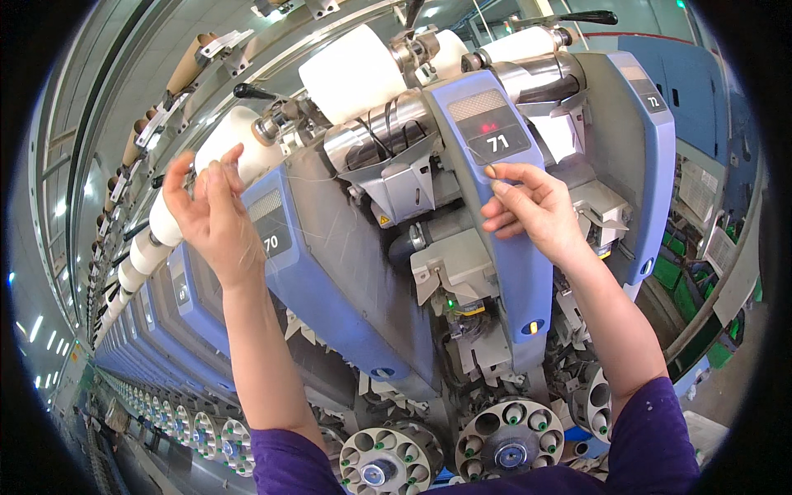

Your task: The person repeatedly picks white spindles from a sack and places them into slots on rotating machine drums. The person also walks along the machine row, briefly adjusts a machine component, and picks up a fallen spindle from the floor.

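Note:
My left hand (213, 206) is raised in front of the blue-and-grey winding unit at the left, its fingers curled and the thumb against the index finger. Fine pale yarn (299, 235) trails in loose strands beside it; its exact path is hard to follow. My right hand (532, 210) is held before the blue front panel (524, 272) of the middle unit, thumb and index fingertip pinched together. Whatever lies in that pinch is too small to make out. Above and between the hands, a white yarn cone (353, 74) rests against a shiny metal drum (379, 130).
Another winding unit (635, 165) stands to the right. Below, round bobbin magazines (511, 441) hold several green-tipped bobbins. More white cones (235, 140) and identical units run away to the far left. Black lever handles (590, 16) stick out along the top.

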`<action>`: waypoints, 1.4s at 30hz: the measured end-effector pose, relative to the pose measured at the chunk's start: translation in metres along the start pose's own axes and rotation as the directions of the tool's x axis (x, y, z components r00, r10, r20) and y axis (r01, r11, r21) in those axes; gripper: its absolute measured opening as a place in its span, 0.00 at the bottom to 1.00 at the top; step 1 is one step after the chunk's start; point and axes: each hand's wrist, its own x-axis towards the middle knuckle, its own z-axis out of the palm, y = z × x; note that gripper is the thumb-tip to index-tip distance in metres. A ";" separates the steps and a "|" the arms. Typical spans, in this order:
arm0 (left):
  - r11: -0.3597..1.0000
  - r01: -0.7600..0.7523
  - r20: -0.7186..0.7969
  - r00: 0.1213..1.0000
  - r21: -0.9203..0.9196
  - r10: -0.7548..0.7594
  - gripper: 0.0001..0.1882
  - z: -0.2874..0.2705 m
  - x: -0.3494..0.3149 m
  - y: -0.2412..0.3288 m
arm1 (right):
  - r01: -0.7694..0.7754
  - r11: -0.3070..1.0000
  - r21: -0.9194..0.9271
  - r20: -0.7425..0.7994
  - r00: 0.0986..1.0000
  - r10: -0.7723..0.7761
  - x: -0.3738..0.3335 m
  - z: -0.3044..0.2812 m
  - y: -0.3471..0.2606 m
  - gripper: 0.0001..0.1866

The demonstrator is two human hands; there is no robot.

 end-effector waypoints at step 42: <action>0.762 -0.149 0.298 0.953 0.631 -0.060 0.26 0.040 -0.032 -0.060 | 0.078 0.983 0.163 -0.108 0.992 -0.061 -0.005 0.003 0.005 0.14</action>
